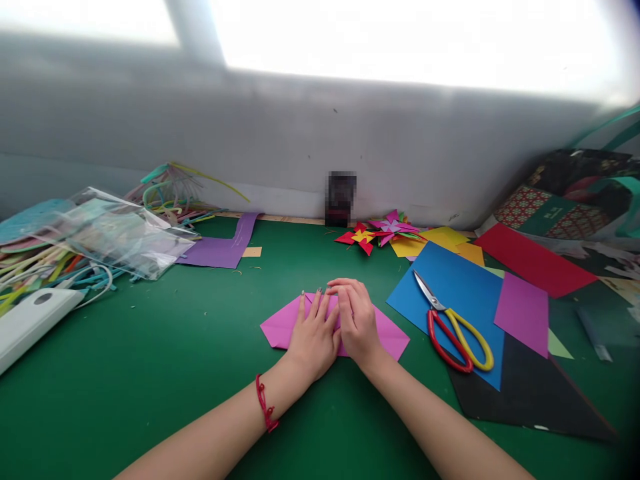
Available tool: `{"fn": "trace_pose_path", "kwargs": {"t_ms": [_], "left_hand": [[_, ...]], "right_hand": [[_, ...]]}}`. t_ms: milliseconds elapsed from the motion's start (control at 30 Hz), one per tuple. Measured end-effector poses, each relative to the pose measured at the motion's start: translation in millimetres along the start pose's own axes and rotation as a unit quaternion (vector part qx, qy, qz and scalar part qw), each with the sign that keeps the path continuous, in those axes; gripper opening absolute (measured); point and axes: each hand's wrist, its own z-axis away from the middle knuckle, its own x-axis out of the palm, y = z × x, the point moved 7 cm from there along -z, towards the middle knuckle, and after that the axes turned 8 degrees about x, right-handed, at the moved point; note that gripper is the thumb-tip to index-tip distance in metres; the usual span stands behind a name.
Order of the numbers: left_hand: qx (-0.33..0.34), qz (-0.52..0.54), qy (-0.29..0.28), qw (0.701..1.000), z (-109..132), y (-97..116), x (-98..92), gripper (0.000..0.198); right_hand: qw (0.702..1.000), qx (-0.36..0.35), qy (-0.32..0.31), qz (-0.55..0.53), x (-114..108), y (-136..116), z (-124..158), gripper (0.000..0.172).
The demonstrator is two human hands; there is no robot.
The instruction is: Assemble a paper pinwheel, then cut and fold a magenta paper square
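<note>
A folded sheet of pink paper (pixel 390 333) lies on the green table in front of me, its two ends pointing left and right. My left hand (pixel 315 337) rests flat on the middle of it, fingers spread toward the far edge and nothing gripped. Beside it, my right hand (pixel 357 320) is closed, with bent fingers pressed together at the paper's far edge. Both hands cover much of the middle, so the creases there are partly hidden. A red cord bracelet (pixel 265 403) circles my left wrist.
Scissors (pixel 445 327) with red and yellow handles lie on blue paper (pixel 465 287) at the right. Paper pinwheel shapes (pixel 363 235) sit at the back. Purple paper (pixel 225 250), a clear plastic bag (pixel 135 233) and a white power strip (pixel 37 320) are on the left.
</note>
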Motion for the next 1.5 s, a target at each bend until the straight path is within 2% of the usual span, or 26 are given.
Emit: {"fn": "trace_pose_path", "kwargs": {"t_ms": [100, 200, 300, 467, 633, 767, 900, 1067, 1133, 1200, 1300, 1400, 1500], "left_hand": [[-0.006, 0.005, -0.003, 1.0, 1, 0, 1.0, 0.051], [-0.02, 0.022, 0.008, 1.0, 2, -2, 0.5, 0.048], [-0.042, 0.05, 0.025, 0.998, 3, -10, -0.4, 0.047], [-0.079, 0.08, 0.003, 0.994, 2, -25, 5.6, 0.045], [-0.092, -0.027, -0.01, 0.995, 3, -21, -4.3, 0.048], [-0.108, -0.087, -0.012, 0.99, 5, -16, -11.2, 0.049], [-0.1, -0.072, -0.018, 0.992, 5, -18, -5.0, 0.048], [-0.095, -0.065, -0.027, 0.993, 6, -19, 0.8, 0.049], [-0.093, -0.069, -0.026, 0.993, 6, -18, -0.2, 0.049], [-0.089, -0.071, -0.027, 0.993, 6, -16, -1.7, 0.049], [-0.084, -0.078, -0.031, 0.993, 6, -15, -2.7, 0.048], [-0.077, -0.076, -0.032, 0.994, 5, -15, -1.3, 0.046], [-0.084, -0.067, -0.021, 0.994, 5, -17, -0.3, 0.045]], "right_hand": [[0.994, 0.09, 0.025, -0.051, 10, 29, -6, 0.032], [0.97, 0.198, 0.06, -0.131, 12, 63, -4, 0.038], [0.966, 0.21, 0.056, -0.142, 12, 71, -3, 0.039], [0.989, 0.139, 0.036, -0.032, 14, 57, -5, 0.033], [0.993, 0.013, 0.002, 0.119, 30, 40, 3, 0.025], [0.97, -0.076, -0.034, 0.23, 42, 22, 12, 0.03], [0.941, -0.131, -0.06, 0.307, 51, 9, 16, 0.035], [0.891, -0.203, -0.033, 0.405, 58, 4, 19, 0.032], [0.881, -0.225, -0.03, 0.416, 59, 3, 21, 0.031], [0.887, -0.227, -0.037, 0.399, 58, 2, 22, 0.031], [0.93, -0.184, -0.041, 0.316, 49, 3, 19, 0.028], [0.978, -0.121, -0.043, 0.162, 35, 6, 15, 0.026], [0.999, -0.026, -0.034, -0.004, 22, 21, 7, 0.023]]}}
